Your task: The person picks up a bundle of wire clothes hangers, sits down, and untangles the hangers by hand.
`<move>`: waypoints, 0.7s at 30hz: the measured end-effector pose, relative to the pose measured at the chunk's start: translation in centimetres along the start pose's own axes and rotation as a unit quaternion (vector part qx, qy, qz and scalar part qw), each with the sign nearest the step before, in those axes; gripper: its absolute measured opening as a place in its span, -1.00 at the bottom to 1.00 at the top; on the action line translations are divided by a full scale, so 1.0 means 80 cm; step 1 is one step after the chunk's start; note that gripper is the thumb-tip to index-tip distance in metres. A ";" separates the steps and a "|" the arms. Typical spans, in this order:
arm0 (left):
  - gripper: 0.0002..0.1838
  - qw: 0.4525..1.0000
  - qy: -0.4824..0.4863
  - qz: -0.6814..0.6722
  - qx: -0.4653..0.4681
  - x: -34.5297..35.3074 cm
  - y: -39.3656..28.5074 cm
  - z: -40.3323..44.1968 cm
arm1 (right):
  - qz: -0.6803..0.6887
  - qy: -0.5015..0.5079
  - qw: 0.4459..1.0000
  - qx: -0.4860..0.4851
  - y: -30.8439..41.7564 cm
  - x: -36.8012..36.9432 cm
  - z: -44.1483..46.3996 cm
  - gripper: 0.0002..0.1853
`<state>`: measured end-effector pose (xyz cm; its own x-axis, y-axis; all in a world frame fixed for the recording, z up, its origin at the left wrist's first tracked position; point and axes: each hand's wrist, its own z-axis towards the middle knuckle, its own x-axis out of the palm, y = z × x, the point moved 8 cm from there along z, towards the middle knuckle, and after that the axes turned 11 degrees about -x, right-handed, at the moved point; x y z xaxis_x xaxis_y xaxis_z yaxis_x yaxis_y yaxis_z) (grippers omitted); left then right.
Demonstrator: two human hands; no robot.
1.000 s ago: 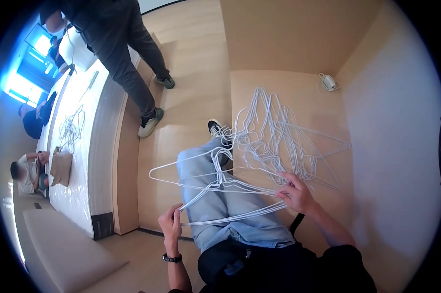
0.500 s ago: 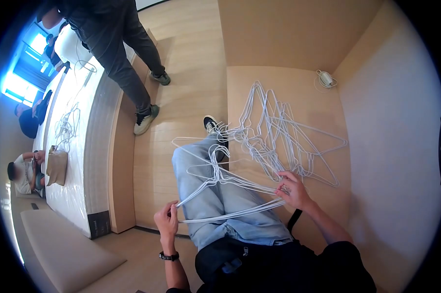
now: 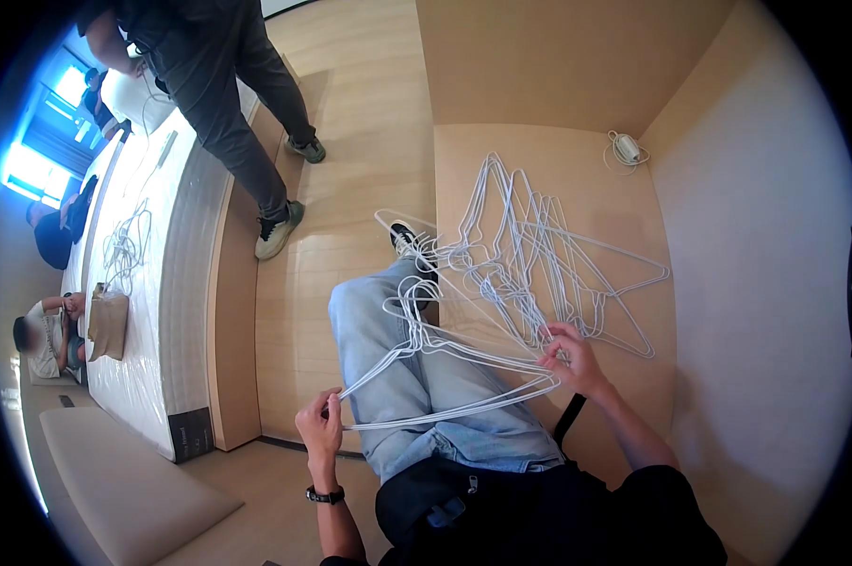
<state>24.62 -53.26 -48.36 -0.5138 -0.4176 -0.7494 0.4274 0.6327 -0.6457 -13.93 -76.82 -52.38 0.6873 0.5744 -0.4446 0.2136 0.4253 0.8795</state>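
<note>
Across my lap lies a bundle of white wire hangers (image 3: 463,413), their hooks pointing away from me over my knees. My left hand (image 3: 320,424) is closed around the bundle's left end. At the right end, my right hand (image 3: 575,363) pinches one wire hanger (image 3: 380,217), which slants away over my lower leg, apart from the bundle. The exact grip of the right fingertips is partly hidden. Just beyond that hand, a tangled heap of more white hangers (image 3: 501,283) rests on a wooden surface.
A coiled white cable with a plug block (image 3: 626,149) sits in the wooden corner. To the left stands a plastic-wrapped mattress (image 3: 185,274) with a loose cable (image 3: 126,247) and a paper bag (image 3: 108,324) on it. A person in dark trousers (image 3: 228,113) stands beside it; several others are farther back.
The single hanger in my right hand has swung away from the bundle, its far end moving forward and right. My right hand shifted slightly right; the left stays in place.
</note>
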 end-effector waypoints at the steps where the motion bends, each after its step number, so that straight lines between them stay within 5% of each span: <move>1: -0.78 1.000 0.001 -0.001 -0.001 0.000 0.000 0.000 | 0.005 -0.009 1.000 0.003 -0.001 -0.002 0.000 -0.84; 9: -0.78 1.000 0.001 -0.001 0.001 0.000 -0.002 -0.001 | -0.019 -0.095 0.994 0.053 -0.046 -0.020 -0.022 -0.83; 14: -0.78 1.000 0.005 -0.001 0.000 0.000 0.002 0.001 | 0.086 -0.212 0.968 0.108 -0.096 -0.036 -0.045 -0.90; 21: -0.77 1.000 0.007 0.004 -0.003 -0.001 0.002 0.001 | 0.065 -0.224 0.963 0.137 -0.115 -0.057 -0.043 -0.82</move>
<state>24.80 -53.17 -48.45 -0.5201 -0.4035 -0.7528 0.4279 0.6397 -0.6385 -21.44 -80.93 -59.04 0.9377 0.2252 -0.2645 0.2387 0.1355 0.9616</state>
